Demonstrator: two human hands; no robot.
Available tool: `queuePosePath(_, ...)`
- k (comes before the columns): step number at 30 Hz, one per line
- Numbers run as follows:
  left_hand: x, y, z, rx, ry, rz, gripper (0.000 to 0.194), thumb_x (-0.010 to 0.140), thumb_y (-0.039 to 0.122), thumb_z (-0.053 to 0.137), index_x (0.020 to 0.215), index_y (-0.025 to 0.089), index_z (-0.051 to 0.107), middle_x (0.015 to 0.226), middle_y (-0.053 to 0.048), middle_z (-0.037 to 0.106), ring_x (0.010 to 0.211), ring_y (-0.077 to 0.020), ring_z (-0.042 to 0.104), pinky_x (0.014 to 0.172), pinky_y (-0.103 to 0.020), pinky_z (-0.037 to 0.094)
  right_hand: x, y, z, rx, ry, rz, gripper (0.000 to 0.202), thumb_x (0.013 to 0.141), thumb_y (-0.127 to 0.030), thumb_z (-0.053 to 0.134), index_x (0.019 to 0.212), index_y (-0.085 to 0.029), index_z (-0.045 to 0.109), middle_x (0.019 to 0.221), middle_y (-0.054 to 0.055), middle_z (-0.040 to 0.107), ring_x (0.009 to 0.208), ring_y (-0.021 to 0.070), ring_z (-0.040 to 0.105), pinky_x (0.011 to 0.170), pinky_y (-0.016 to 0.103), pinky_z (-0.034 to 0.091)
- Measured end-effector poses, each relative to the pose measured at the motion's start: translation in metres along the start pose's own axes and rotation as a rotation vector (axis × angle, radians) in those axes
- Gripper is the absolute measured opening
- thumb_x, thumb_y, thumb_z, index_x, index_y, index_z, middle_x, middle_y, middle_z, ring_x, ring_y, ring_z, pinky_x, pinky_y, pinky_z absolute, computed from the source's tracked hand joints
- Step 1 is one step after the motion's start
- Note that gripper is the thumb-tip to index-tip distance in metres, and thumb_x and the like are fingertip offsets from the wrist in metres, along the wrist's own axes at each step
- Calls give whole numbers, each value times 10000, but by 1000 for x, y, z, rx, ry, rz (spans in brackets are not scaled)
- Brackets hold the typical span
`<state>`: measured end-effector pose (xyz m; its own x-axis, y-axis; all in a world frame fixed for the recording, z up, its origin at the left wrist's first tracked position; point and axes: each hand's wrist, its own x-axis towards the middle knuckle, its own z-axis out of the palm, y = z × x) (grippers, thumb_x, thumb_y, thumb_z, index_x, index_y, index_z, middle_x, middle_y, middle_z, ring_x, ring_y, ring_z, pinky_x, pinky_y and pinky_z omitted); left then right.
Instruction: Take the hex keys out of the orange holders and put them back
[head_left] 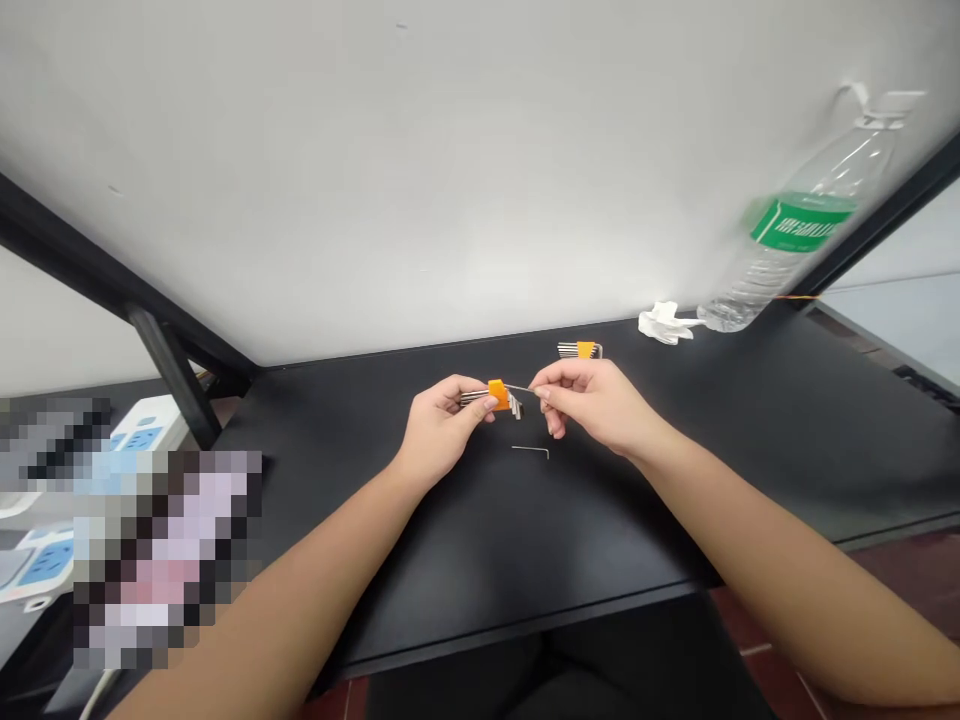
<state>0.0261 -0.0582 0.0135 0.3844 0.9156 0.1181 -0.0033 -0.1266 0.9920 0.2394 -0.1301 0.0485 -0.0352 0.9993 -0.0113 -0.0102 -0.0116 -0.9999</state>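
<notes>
My left hand (pixel 444 425) is closed round an orange hex key holder (pixel 498 394) with several silver L-shaped keys in it. Between the thumb and fingertips of my right hand (pixel 589 400) is a thin hex key (pixel 519 388), its far end at the orange holder; whether it sits in a slot cannot be made out. One small loose hex key (pixel 531 449) lies on the black table just below my hands. Behind my right hand rests a second orange holder (pixel 586 350) with several hex keys, partly hidden by that hand.
At the back right, a clear plastic bottle (pixel 802 220) with a green label stands beside a crumpled white tissue (pixel 664 323). White and blue power strips (pixel 142 435) and a pixelated object (pixel 165 550) are at the left. The black table (pixel 450 560) meets a pale wall.
</notes>
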Motion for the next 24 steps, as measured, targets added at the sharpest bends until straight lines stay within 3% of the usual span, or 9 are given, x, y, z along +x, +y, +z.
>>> queuePosePath(10,-2,1,-3,85,-53,53,282,797,408,815,932,169,751,889,-68,769,751,-180,718,732,-327,609,0,-5,-5,-1,-38,97,179,845,-317,754,884,-146,716,628,-7,627,503,113,581,505,251,536)
queuePosePath(17,-8,6,-1,372,-136,206,180,875,378,729,925,208,759,894,-42,774,779,-184,722,748,-310,581,2,-5,-13,-42,-97,123,184,852,-312,733,883,-131,734,602,0,632,502,115,587,502,242,531)
queuePosePath(21,-11,8,4,451,-131,268,182,893,384,707,906,206,743,875,-33,765,771,-178,713,728,-293,563,0,-2,0,-137,-101,62,202,889,-352,700,930,-156,727,625,3,650,532,142,623,547,276,559)
queuePosePath(24,-11,8,6,458,-107,267,181,903,383,694,931,211,739,895,-27,766,797,-177,717,746,-286,559,-3,0,15,-405,-9,-89,204,948,-356,635,1040,-191,712,702,11,674,571,148,629,584,279,534)
